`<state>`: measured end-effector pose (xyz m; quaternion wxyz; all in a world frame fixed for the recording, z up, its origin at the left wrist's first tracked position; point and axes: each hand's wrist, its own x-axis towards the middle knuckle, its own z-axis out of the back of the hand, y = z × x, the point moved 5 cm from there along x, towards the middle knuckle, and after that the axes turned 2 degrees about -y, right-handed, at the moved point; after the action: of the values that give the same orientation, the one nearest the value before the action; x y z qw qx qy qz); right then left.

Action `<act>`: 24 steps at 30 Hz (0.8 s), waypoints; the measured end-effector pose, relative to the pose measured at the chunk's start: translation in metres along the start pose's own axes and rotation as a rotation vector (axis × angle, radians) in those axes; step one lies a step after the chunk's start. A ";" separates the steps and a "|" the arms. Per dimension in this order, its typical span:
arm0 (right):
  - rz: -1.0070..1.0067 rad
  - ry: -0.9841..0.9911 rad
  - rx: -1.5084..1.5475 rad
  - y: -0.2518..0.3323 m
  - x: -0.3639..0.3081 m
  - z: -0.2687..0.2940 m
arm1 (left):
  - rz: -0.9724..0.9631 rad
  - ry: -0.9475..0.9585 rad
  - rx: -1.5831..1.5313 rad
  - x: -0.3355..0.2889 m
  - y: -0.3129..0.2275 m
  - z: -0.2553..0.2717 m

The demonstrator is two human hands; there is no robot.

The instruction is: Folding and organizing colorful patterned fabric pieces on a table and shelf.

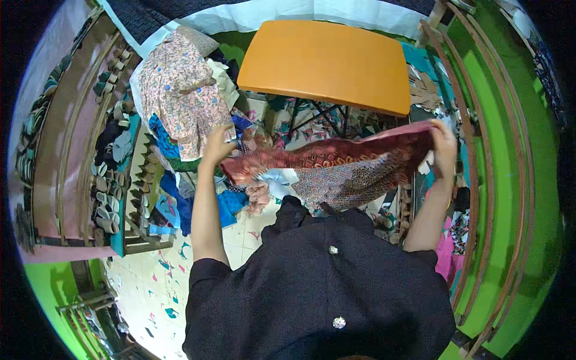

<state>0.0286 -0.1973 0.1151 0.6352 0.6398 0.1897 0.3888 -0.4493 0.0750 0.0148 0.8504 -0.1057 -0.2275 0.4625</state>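
A dark red patterned cloth (336,157), with a grey speckled lower part, hangs stretched sideways in front of my body. My right hand (443,143) is closed on its upper right corner, a little smeared by motion. At the left end, my left hand (219,144) is raised with its fingers bent at the cloth's edge; part of its grip is hidden. Just beyond my left hand lies a pink floral cloth (183,90) on top of a heap of fabrics. A pale blue piece of fabric (279,182) shows below the red cloth.
An orange table (324,66) on dark legs stands ahead. Shoes (107,210) fill wooden racks on the left. Fabric scraps (171,312) litter the tiled floor (240,237). Wooden rails (480,150) run along the green wall at right, with pink fabric (446,252) beside them.
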 end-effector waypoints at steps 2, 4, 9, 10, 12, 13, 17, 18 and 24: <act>0.124 0.261 -0.188 0.030 -0.015 -0.065 | -0.180 0.099 -0.323 0.021 -0.126 0.017; 0.169 0.481 -0.154 0.036 -0.027 -0.115 | -0.371 0.151 -0.620 0.018 -0.212 0.023; 0.124 0.536 0.113 0.055 -0.038 -0.162 | -0.311 0.601 -0.702 0.027 -0.266 0.005; 0.122 0.534 0.114 0.054 -0.039 -0.162 | -0.267 0.646 -0.642 0.030 -0.260 0.001; -0.091 0.699 0.130 0.040 -0.044 -0.167 | -0.332 0.551 -0.595 0.032 -0.267 0.029; -0.001 0.717 0.169 0.028 -0.044 -0.172 | -0.477 0.443 -0.512 0.033 -0.271 0.041; 0.021 1.118 -0.107 0.004 -0.054 -0.171 | -0.380 0.083 -0.431 0.055 -0.249 0.121; -0.158 1.149 -0.098 -0.013 -0.056 -0.164 | -0.284 0.004 -0.477 0.066 -0.226 0.141; -0.267 1.158 -0.785 -0.117 -0.046 -0.108 | 0.129 -0.582 -0.636 0.064 -0.019 0.240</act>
<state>-0.0503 -0.1450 -0.0208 0.6581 0.0259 0.4194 0.6247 -0.5216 0.1102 0.2504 0.6452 -0.2416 -0.5818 0.4322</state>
